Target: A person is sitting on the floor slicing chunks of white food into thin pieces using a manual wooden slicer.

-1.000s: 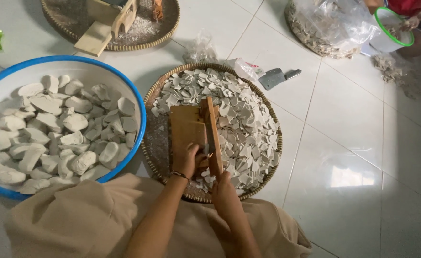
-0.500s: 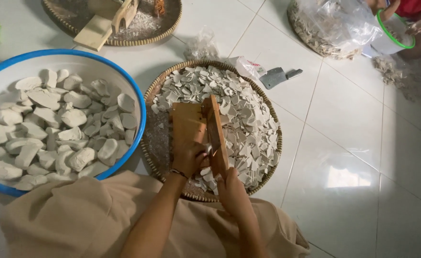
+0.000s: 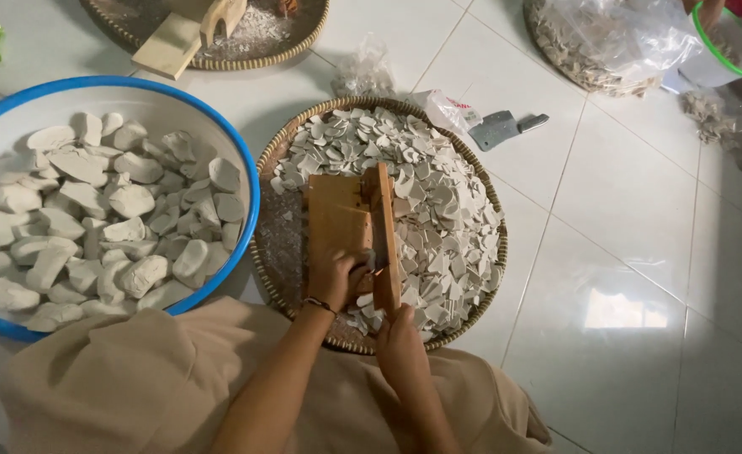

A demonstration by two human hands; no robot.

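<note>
Left hand (image 3: 337,277) curled down onto the near end of a wooden board (image 3: 337,220), fingers pressed together around a pale lump (image 3: 361,273) that it holds against the blade. A dark band sits on that wrist. Right hand (image 3: 400,340) just beside it, closed around the near end of a wooden lever (image 3: 384,231) that stands on edge along the board's right side and runs straight away from the hand. The thin metal blade under the lever is mostly hidden; only a sliver shows near the lump.

Board and lever rest inside a round woven tray (image 3: 280,244) on the tiled floor (image 3: 640,252). Beyond and to the right of both hands the tray is heaped with thin pale slices (image 3: 438,202); a few slices lie right under the right hand.

Left of the left hand, touching the tray's rim: a large white basin with a blue rim (image 3: 245,181), filled with whole pale lumps (image 3: 93,219).

Well beyond the hands: a small cleaver (image 3: 506,128) on the floor next to a crumpled plastic wrapper (image 3: 451,109). Further out, a second woven tray (image 3: 245,55) with a wooden block (image 3: 169,42) in it. Far right, a clear plastic bag of slices (image 3: 615,42) and another person's hand at a green-rimmed container (image 3: 724,50). Tan cloth (image 3: 135,378) covers the lap beneath the forearms.
</note>
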